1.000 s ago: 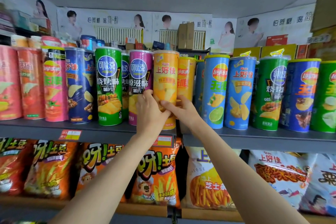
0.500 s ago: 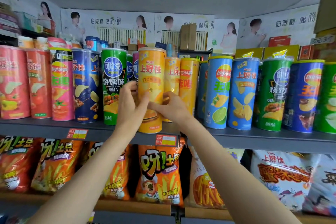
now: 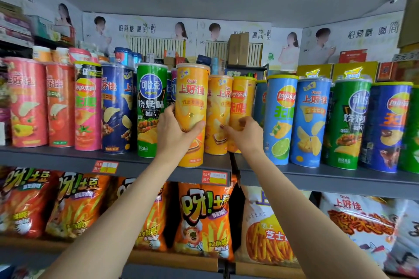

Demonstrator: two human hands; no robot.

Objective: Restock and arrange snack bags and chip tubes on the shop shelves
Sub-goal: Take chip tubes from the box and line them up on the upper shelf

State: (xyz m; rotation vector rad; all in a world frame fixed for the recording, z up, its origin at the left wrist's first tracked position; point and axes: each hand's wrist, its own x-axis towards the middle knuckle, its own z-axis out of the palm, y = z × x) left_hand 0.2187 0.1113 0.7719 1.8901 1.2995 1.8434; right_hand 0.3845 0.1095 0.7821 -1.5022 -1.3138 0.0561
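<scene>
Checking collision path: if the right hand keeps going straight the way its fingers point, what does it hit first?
The right hand points into the shelf. It would likely meet the Lay's yellow tube first; its fingertips look at or nearly on it already, though depth is unclear.

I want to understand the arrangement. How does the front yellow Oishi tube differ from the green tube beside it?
The yellow Oishi tube is gripped by the left hand; the green tube is not gripped. The yellow tube stands at the front edge of the shelf, its base lower in the view than the green tube's. Both are upright, capped tubes with labels facing forward.
</scene>
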